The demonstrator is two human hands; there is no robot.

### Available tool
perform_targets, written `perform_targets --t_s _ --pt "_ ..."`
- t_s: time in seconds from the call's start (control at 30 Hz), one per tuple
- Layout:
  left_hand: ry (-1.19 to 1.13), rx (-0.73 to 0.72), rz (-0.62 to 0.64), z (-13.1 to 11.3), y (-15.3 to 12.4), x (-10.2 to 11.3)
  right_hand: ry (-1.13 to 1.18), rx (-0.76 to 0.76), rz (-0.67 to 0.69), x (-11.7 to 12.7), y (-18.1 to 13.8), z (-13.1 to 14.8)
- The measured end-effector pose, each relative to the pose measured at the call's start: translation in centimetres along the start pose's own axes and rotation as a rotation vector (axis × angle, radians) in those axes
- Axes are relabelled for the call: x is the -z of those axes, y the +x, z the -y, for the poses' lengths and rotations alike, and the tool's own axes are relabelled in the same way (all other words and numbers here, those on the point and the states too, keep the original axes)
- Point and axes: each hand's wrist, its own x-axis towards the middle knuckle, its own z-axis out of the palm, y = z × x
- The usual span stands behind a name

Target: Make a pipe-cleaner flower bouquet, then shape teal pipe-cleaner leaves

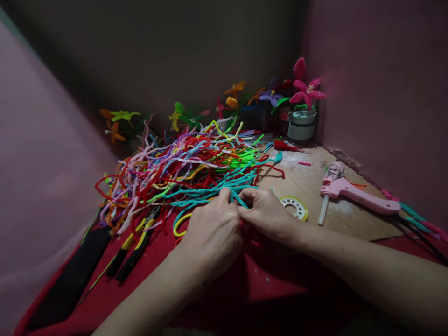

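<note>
My left hand (215, 231) is closed, its thumb and fingertips pinching a teal pipe cleaner (238, 198) in front of the pile. My right hand (268, 213) meets it from the right, fingers closed on the same pipe cleaner, which looks bent between the two hands. The lower part of that piece is hidden by my fingers. Just beyond lie several more teal pipe cleaners (210, 189), at the near side of a tangled heap of many-coloured pipe cleaners (168, 161). A yellow loop (180, 227) shows beside my left hand; what it belongs to is covered.
Yellow-black pliers (135, 242) and a black flat item (72, 280) lie left on the red cloth (224, 298). On the brown board (308, 163) are a tape roll (297, 207) and a pink glue gun (360, 191) with its cord. Pipe-cleaner flowers (308, 93) stand behind.
</note>
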Motion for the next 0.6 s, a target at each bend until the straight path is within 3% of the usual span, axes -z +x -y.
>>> perform_targets --t_s 0.3,0.5,0.6 --pt "0.022 0.027 -0.038 -0.5 0.3 -0.4 0.106 -0.031 0.005 0.0 -0.1 0.2" --pt "-0.119 0.012 -0.338 1.4 -0.4 -1.1 0.489 -0.261 0.065 0.6 0.2 0.6" --pt "-0.309 -0.021 -0.367 3.0 -1.0 -2.0 0.700 -0.326 0.091 0.7 0.4 0.7"
